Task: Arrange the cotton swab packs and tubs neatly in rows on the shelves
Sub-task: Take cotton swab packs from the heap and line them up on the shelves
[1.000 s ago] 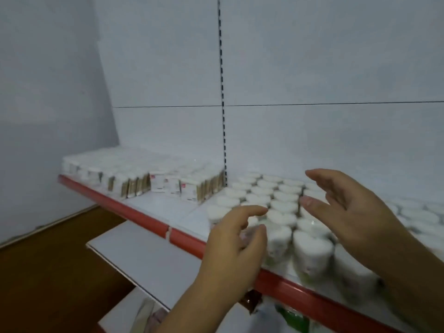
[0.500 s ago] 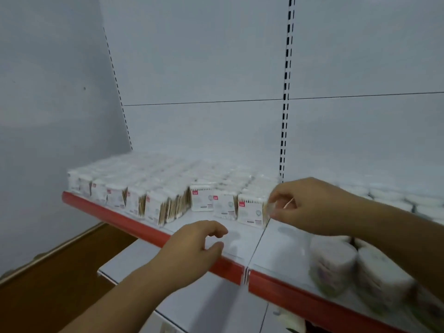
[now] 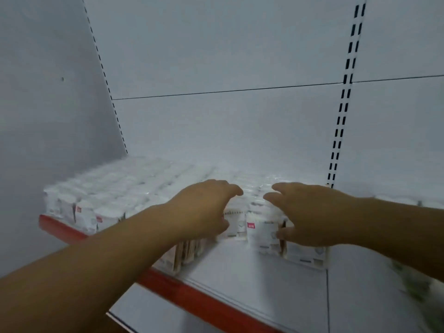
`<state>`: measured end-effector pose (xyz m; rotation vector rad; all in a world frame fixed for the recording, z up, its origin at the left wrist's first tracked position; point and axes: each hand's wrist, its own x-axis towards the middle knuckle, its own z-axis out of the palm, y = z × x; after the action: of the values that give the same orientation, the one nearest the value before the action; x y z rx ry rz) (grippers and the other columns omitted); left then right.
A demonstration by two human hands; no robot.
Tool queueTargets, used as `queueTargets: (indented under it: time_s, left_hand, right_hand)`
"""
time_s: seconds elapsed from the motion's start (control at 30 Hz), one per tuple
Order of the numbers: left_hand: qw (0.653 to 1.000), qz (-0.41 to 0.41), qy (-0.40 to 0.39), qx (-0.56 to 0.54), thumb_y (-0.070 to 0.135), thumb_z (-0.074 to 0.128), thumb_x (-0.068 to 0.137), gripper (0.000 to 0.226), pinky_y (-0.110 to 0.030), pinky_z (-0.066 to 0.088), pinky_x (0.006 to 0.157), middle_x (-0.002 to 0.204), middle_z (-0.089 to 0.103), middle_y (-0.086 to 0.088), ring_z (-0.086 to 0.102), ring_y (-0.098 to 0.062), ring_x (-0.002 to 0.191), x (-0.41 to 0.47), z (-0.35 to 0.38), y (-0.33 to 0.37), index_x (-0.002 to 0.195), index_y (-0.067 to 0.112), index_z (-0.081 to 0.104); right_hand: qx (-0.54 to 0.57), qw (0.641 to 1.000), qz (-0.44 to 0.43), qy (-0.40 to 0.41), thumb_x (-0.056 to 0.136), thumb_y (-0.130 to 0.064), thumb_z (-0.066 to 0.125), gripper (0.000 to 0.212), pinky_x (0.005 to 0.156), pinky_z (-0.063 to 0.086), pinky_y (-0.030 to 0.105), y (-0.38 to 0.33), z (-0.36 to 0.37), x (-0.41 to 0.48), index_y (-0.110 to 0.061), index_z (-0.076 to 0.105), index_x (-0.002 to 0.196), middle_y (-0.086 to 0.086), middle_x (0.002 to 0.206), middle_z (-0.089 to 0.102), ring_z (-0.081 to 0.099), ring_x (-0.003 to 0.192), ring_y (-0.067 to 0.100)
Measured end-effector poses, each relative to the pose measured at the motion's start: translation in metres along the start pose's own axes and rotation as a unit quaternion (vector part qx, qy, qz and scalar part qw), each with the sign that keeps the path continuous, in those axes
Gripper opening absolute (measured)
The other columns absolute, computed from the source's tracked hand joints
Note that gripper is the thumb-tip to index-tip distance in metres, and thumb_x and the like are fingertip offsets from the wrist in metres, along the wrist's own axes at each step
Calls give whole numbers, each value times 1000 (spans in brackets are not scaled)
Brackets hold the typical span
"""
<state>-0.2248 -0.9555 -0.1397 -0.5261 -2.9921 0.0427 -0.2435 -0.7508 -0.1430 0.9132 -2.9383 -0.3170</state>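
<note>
A white shelf (image 3: pixel 264 284) with a red lip holds one block of swab packs (image 3: pixel 115 188), stood upright in rows back to the wall and too many and too blurred to count (dozens, at a guess). Two hands work its uneven right front corner. The left hand (image 3: pixel 204 207) lies spread over the tops, while the right hand (image 3: pixel 312 212) arches over them, its thumb against a front pack (image 3: pixel 260 233); neither plainly grips. The step appears to be squaring these front packs. Next, likely, both palms press them flush with the row. Tubs (image 3: pixel 414 288) are an uncountable blur at right.
</note>
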Motion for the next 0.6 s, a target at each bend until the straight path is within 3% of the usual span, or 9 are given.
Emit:
queueTargets:
  time_s: [0.13, 0.23, 0.33, 0.4, 0.5, 0.6]
  left_hand:
    - [987, 51, -82, 126, 36, 79, 75, 109, -42, 35, 111, 156, 22, -6, 21, -24, 143, 65, 17, -9, 153, 18, 6]
    - [974, 72, -143, 161, 41, 86, 65, 136, -44, 25, 117, 161, 2, -9, 11, -28, 147, 94, 30, -12, 152, 15, -15]
    - [963, 121, -140, 197, 46, 85, 65, 138, -40, 39, 106, 158, 18, -12, 37, -29, 135, 107, 33, -16, 151, 15, -18]
    - [956, 159, -120, 215, 50, 81, 68, 133, -39, 44, 101, 155, 24, -13, 45, -28, 128, 108, 34, -20, 151, 13, -17]
    - [954, 192, -105, 206, 51, 77, 72, 129, -40, 44, 101, 156, 22, -14, 44, -29, 129, 106, 37, -25, 151, 11, -17]
    - [958, 189, -139, 166, 53, 80, 69, 136, -42, 34, 111, 160, 7, -14, 30, -31, 140, 105, 34, -32, 149, 15, -23]
  right_hand:
    - [-46, 995, 82, -28, 83, -72, 47, 107, 120, 8, 46, -12, 25, 26, -15, -11, 152, 13, 160, -14, -7, 148, 30]
    - [-42, 988, 135, -62, 80, -77, 45, 113, 120, 1, 49, -17, 40, 39, -13, -16, 150, 13, 159, -18, -12, 147, 31]
    - [-27, 986, 155, -55, 81, -76, 44, 111, 121, 1, 45, -18, 47, 42, -13, -15, 151, 12, 160, -14, -10, 148, 30]
    - [-23, 985, 162, -47, 81, -76, 43, 109, 120, 1, 44, -20, 47, 41, -14, -14, 151, 11, 160, -13, -9, 148, 27]
    - [-38, 982, 180, -46, 81, -77, 42, 109, 120, -1, 45, -24, 44, 40, -15, -14, 151, 8, 161, -13, -10, 148, 24]
    - [-51, 979, 189, -55, 78, -82, 40, 113, 119, -4, 47, -29, 39, 39, -16, -16, 151, 8, 160, -16, -14, 147, 23]
